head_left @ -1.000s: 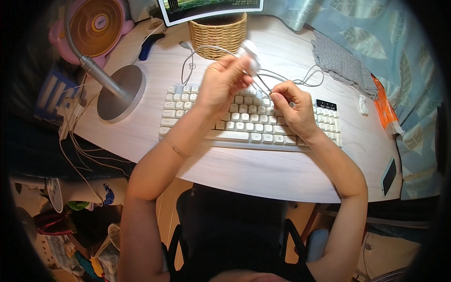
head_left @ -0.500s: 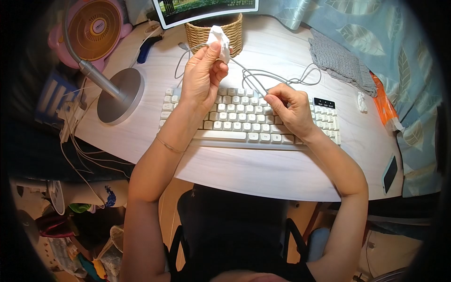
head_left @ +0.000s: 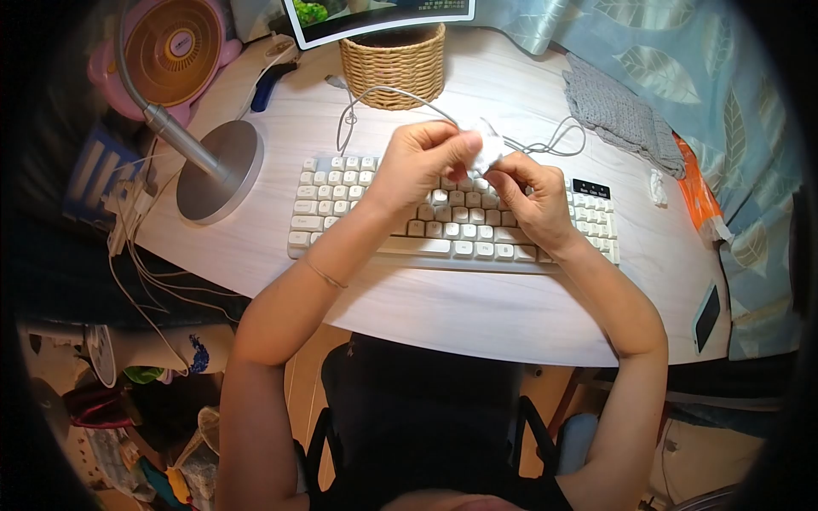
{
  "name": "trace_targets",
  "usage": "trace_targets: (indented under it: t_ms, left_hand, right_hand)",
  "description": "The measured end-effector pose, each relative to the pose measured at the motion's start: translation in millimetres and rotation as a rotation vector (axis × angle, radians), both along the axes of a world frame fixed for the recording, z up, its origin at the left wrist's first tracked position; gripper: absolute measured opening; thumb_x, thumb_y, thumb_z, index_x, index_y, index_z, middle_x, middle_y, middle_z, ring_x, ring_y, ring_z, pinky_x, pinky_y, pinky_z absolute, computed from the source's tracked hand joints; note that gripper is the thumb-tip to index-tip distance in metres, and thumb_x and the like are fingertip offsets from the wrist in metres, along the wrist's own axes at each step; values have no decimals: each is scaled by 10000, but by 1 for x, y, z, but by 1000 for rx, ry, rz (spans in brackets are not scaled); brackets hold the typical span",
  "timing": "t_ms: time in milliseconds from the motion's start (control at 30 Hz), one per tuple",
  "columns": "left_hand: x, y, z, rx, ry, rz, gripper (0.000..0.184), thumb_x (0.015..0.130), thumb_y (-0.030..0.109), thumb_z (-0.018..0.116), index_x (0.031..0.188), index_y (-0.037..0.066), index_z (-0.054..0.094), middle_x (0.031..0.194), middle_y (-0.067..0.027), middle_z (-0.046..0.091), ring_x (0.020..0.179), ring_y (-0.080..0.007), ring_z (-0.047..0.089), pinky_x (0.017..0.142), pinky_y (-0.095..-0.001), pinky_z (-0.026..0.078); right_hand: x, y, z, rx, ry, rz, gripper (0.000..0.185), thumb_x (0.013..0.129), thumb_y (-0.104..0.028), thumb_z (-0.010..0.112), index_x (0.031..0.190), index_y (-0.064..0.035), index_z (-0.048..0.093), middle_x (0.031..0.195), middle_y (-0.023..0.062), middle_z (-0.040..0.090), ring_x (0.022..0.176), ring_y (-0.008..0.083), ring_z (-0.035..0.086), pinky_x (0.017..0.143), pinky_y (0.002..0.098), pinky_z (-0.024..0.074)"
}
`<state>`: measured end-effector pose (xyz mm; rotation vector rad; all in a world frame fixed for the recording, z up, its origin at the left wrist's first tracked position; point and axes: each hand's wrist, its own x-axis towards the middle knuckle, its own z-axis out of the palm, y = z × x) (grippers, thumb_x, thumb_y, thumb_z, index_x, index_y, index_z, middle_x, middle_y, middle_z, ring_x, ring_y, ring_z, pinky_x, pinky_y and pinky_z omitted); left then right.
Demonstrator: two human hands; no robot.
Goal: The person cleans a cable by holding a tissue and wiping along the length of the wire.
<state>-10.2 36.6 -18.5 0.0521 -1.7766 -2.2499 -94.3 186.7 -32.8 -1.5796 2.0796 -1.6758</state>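
My left hand (head_left: 432, 160) pinches a crumpled white tissue (head_left: 486, 146) wrapped round a thin grey cable (head_left: 407, 89). Close beside it, my right hand (head_left: 532, 194) is closed on the same cable, just below the tissue. The stretch of cable between the two hands is hidden by the tissue and fingers. Both hands are above a white keyboard (head_left: 341, 198) on the desk. From the tissue the cable arches left, and its USB plug (head_left: 335, 82) rests near the basket; another part loops behind my right hand.
A woven basket (head_left: 394, 72) stands behind the hands, below a monitor (head_left: 383, 19). A lamp base (head_left: 220, 175) and pink heater (head_left: 175, 51) are at left. On the right lie a grey knitted cloth (head_left: 622, 119), another crumpled tissue (head_left: 658, 187), an orange bag (head_left: 697, 192) and a phone (head_left: 707, 318).
My left hand has slid the tissue along the cable, right and down, until it meets my right hand. The right hand has stayed nearly in place.
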Motion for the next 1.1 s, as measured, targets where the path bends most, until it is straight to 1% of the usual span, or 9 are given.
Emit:
trace_targets:
  t_ms: [100,167,233,367,567,700,900,933,1100]
  left_hand:
    - [-5,-11,-1,172,114,177,171,804,209,554,800,38,552,733,-19,557,577,-51,484,502,-168,414]
    - [-2,-17,6,262,148,253,170,809,227,541,779,60,531,709,1,528,594,-29,467,513,-128,433]
    - [-2,-22,7,287,173,276,162,807,217,548,760,63,530,718,0,530,590,-40,467,515,-152,424]
    - [-4,-15,2,82,175,197,154,794,198,570,769,47,553,721,-7,546,593,-67,479,532,-196,401]
    - [-2,3,-5,-250,76,-52,164,753,158,616,764,-4,589,655,-12,543,575,-46,473,507,-165,388]
    - [-2,1,-6,-138,44,-52,177,760,177,611,767,3,586,666,-10,547,565,-43,471,515,-165,392]
    - [-2,-11,8,171,170,318,182,819,231,530,794,51,544,714,0,540,608,-42,474,515,-169,403]
    - [-3,-15,10,225,182,388,212,797,267,563,709,76,537,651,10,534,567,-48,459,517,-176,385]
    - [-4,-18,8,216,176,371,215,781,269,585,699,79,528,627,21,508,555,-45,443,517,-173,379]
  right_hand:
    - [-1,0,0,-5,11,28,108,775,-104,571,718,-13,579,518,-2,521,413,46,420,382,204,322]
    - [-1,1,1,18,1,31,117,777,-116,574,718,-15,585,514,-5,519,408,44,415,378,203,315]
    - [-1,1,0,24,1,34,120,778,-120,574,716,-18,585,509,-6,515,406,43,412,376,202,309]
    - [-3,1,-1,2,56,34,114,776,-115,574,716,-18,583,496,-7,502,404,44,407,374,205,304]
    - [-6,4,-5,58,31,-12,66,766,-66,562,738,-7,572,490,5,496,408,55,414,383,215,318]
    - [-5,3,-3,73,44,-4,58,762,-60,563,751,-3,573,499,13,504,414,59,418,395,215,330]
    - [1,1,3,30,7,30,100,768,-101,579,740,-5,585,555,11,532,432,56,427,406,207,337]
    - [1,1,3,33,5,30,108,769,-107,580,737,-4,586,565,11,536,435,55,429,406,206,337]
    - [0,1,1,31,22,37,110,771,-109,578,731,-6,585,535,11,524,421,56,421,396,208,330]
